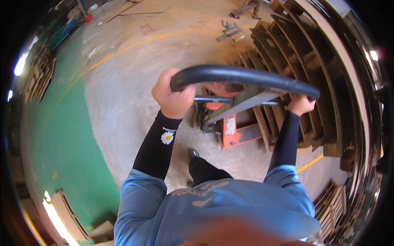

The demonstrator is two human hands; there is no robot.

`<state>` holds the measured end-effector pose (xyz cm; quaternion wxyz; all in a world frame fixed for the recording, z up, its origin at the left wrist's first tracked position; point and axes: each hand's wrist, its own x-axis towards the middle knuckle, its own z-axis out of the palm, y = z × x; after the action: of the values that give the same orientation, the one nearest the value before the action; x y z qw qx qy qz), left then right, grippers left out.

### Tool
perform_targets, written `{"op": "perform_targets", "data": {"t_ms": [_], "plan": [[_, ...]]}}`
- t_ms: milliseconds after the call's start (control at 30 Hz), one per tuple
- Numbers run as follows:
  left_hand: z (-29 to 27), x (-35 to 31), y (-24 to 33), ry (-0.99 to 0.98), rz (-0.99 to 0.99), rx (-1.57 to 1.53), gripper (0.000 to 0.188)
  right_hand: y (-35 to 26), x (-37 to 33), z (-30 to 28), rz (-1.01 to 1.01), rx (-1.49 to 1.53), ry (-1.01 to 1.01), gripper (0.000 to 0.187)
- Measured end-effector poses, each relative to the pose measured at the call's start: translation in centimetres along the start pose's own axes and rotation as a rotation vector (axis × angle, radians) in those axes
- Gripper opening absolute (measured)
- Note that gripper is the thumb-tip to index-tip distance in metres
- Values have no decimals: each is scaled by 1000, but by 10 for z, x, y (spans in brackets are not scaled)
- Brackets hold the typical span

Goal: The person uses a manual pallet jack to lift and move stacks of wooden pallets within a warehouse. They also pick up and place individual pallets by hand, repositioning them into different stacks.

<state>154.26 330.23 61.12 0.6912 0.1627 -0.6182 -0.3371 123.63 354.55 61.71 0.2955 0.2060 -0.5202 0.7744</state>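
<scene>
Both my hands grip the black curved handle (242,75) of a pallet jack. My left hand (172,93) is wrapped round the handle's left end. At the right end my right hand (301,105) is closed, its fingers partly hidden under the bar. From the handle a grey steel shaft (246,100) runs down to the orange pallet jack body (232,137) on the floor. The jack's forks cannot be made out beneath the wooden pallets (287,53) just beyond it.
Stacked pallets rise along the right side, with a slatted pallet (330,205) at lower right. Grey flat pieces (232,32) lie on the floor ahead, near a person's legs (248,8). Flattened cardboard (141,10) lies farther off. A cardboard stack (39,76) stands at left beyond the green floor strip (76,143).
</scene>
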Motion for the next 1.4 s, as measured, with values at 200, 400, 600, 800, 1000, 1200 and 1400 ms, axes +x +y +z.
{"op": "perform_targets", "data": {"t_ms": [200, 400, 600, 800, 1000, 1200, 1400], "plan": [[41, 58, -56, -64, 25, -68, 28, 34, 28, 45, -92, -260, 50, 14], [96, 95, -54, -172, 14, -161, 28, 35, 69, 55, -123, -252, 119, 10], [151, 97, -85, -76, -50, -117, 23, 38, 84, 54, -165, -365, 148, 14], [189, 99, -146, -81, -196, -142, 26, 34, 61, 46, -206, -481, 197, 11], [214, 122, -199, -242, -205, -328, 19, 29, 36, 72, -273, -691, 385, 13], [271, 158, -270, -302, -247, -355, 16, 3, -16, 116, -285, -828, 495, 13], [316, 177, -323, -404, -337, -585, 11, 5, -39, 163, -444, -985, 552, 12]]}}
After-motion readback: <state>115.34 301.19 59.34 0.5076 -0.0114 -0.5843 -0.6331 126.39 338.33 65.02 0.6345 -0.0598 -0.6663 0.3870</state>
